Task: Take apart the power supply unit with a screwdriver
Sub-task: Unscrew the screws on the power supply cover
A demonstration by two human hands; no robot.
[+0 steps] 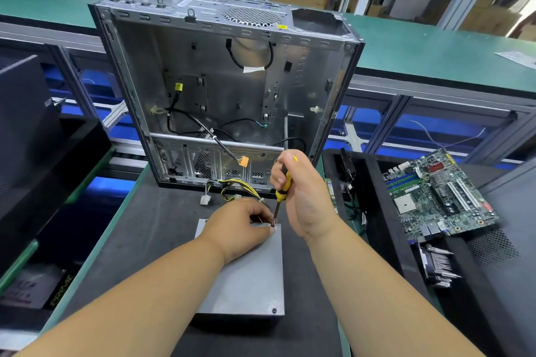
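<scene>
Power supply unit [249, 278]: grey metal box, lying flat on the dark mat of my worktop [150, 229], directly in front of me, its bundle of yellow and black cables [235, 187] trailing off the far end toward the opened computer case [220, 90].

Step in hand: I judge it to be work on the screw at the far right corner of the lid; whether it turns yet I cannot tell.

Right hand [301, 191]: closed round the yellow-and-black screwdriver [282, 191], shaft held nearly upright, tip down at that corner.

Left hand [240, 229]: resting on the far end of the lid, fingers curled and pinching at the screwdriver tip, likely steadying it or the screw; the screw itself is hidden.

Both hands meet over the far right corner; the near half of the box lies between my forearms.

Next move calls for: firm downward pressure, tip seated square, then collection of the loosened screw. One screw [274, 311] shows at the near right corner, not yet removed.

Also present: motherboard [438, 197] in a tray to my right.
</scene>
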